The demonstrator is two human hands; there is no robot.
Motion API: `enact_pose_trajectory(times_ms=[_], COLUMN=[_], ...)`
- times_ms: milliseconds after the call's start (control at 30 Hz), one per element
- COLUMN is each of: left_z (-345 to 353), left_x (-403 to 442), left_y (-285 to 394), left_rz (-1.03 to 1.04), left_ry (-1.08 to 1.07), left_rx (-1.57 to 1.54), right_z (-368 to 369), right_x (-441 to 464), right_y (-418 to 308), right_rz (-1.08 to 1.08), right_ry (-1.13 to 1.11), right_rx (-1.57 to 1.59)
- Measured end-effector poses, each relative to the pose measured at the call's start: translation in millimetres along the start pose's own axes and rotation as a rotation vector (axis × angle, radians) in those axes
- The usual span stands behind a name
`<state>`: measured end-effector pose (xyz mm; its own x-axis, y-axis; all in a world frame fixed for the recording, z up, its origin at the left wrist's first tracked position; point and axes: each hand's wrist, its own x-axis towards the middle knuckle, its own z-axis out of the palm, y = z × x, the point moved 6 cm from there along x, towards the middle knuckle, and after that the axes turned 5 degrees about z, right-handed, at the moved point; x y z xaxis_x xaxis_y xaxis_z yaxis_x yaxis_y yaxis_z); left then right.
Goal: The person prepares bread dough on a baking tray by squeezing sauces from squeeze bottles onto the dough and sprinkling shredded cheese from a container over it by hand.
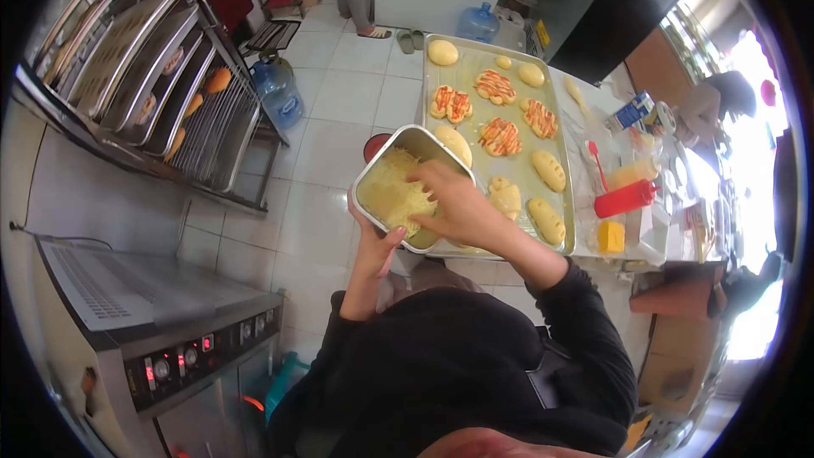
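My left hand grips a deep metal container from below and the side, thumb over its near rim. Pale yellow shredded cheese lies inside it. My right hand reaches into the container with its fingers curled into the shreds. Just right of the container, a large baking tray bears several pieces of pale dough. Some flower-like pieces have orange-red sauce streaked over them. The container hides part of the tray's left side.
A red squeeze bottle and a yellow block are on the table to the right. At left stand a tray rack and an oven with lit controls. Water jugs rest on the floor. Another person is at far right.
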<state>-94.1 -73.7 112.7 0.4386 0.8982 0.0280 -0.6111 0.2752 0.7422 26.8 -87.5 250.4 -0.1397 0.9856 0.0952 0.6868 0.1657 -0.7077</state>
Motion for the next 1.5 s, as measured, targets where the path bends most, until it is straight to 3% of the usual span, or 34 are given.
enact_pose_trajectory(times_ms=[33,133,267,367,500,600,633,733,833,933,1033,1133,1267,1400,1500], left_z=[4.8,20.4,32.7,31.3,34.8,32.2,31.7,37.2,47.6,55.0,49.3,43.2,40.3,35.6,29.0], left_x=[3.5,6.7,12.2,11.5,10.5,13.4,14.5,17.1,19.7,21.8,21.9,16.7,10.4,4.2,1.9], left_y=[-2.2,-6.1,-14.1,-20.9,-21.8,-28.3,-30.2,-32.6,-31.3,-37.4,-46.4,-47.2,-38.1,-26.4,-22.1], left_rz=[0.013,0.046,0.108,0.083,0.052,0.057,0.071,0.072,0.011,0.012,-0.002,-0.02,0.016,0.066,0.12], left_ry=[0.006,0.02,0.035,0.058,0.101,0.123,0.126,0.118,0.097,0.113,0.149,0.217,0.247,0.281,0.282], left_rx=[0.007,0.029,0.028,0.032,0.008,0.049,0.083,0.071,0.08,-0.011,0.003,0.019,0.025,0.024,-0.042], right_z=[13.3,36.6,51.7,39.4,1.9,12.9,14.0,6.7,-8.4,-28.2,-57.4,-100.3,-138.0,-116.0,-101.8], right_x=[4.4,15.7,23.9,38.6,46.5,45.1,46.6,40.8,39.1,41.7,44.2,48.4,44.3,35.9,30.2], right_y=[5.3,29.2,51.2,60.5,56.3,85.7,95.7,101.0,91.7,85.4,88.3,116.0,188.8,299.7,324.6], right_rz=[-0.143,-0.114,-0.216,-0.098,-0.037,0.31,0.348,0.509,0.179,0.115,0.116,0.165,0.347,0.52,0.594], right_ry=[-0.015,-0.223,-0.344,-0.43,-0.336,-0.681,-0.768,-0.671,-0.693,-0.629,-0.585,-0.414,-0.23,-0.088,-0.02], right_rx=[-0.157,-0.244,-0.338,-0.275,0.038,0.596,0.583,0.814,0.375,0.134,0.351,0.437,0.268,0.219,0.048])
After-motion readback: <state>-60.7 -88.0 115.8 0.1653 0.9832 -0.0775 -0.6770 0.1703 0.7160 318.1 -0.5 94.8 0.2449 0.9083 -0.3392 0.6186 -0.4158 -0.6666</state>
